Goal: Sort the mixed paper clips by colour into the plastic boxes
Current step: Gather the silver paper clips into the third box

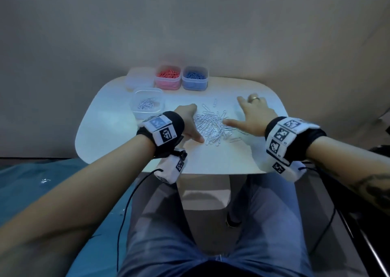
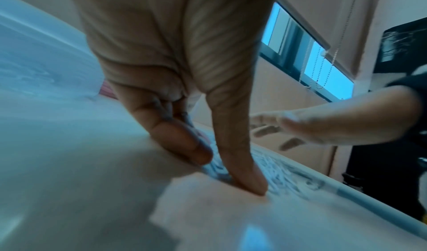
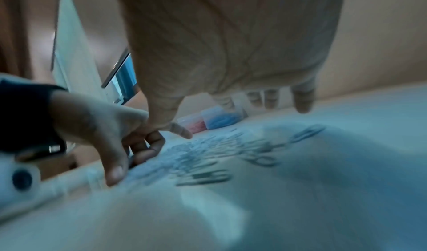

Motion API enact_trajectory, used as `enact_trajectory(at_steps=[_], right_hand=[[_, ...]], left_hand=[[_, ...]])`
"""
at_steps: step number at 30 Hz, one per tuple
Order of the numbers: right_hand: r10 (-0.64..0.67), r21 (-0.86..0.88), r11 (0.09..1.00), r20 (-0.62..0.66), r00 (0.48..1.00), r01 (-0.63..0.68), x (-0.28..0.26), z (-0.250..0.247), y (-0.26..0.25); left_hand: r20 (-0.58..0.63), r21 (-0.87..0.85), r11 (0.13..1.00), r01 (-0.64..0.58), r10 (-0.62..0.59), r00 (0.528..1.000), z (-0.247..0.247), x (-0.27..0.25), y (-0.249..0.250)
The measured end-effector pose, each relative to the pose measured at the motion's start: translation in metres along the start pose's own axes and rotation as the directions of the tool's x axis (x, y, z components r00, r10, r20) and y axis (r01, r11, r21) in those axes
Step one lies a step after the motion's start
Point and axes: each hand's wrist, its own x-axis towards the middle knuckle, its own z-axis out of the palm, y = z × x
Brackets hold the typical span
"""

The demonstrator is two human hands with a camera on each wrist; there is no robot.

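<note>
Four plastic boxes sit at the far left of the white table [image 1: 105, 129]: a clear box [image 1: 147, 102] holding a few silver clips, behind it an opaque white box [image 1: 138, 78], then a pink box [image 1: 168, 77] of red clips and a blue box [image 1: 195, 78] of blue clips. Next comes the left hand [image 1: 187, 120], fingers straight, thumb and fingertips pressed to the tabletop at the left edge of the pile of silver paper clips [image 1: 213, 124]. Rightmost, the right hand [image 1: 254, 116] hovers spread and flat over the pile's right side, holding nothing, a ring [image 1: 254, 98] on one finger.
</note>
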Motion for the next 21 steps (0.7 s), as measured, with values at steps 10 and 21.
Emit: enact_trajectory(at_steps=[10, 21], right_hand=[[0.040, 0.242, 0.966, 0.224, 0.974, -0.095, 0.010, 0.003, -0.029], [-0.422, -0.223, 0.862, 0.181, 0.888, 0.455, 0.027, 0.015, -0.024]], left_hand=[[-0.045, -0.124, 0.992, -0.007, 0.002, 0.999, 0.003, 0.011, 0.012], [-0.213, -0.351, 0.936, -0.004, -0.075, 0.974, -0.026, -0.013, -0.012]])
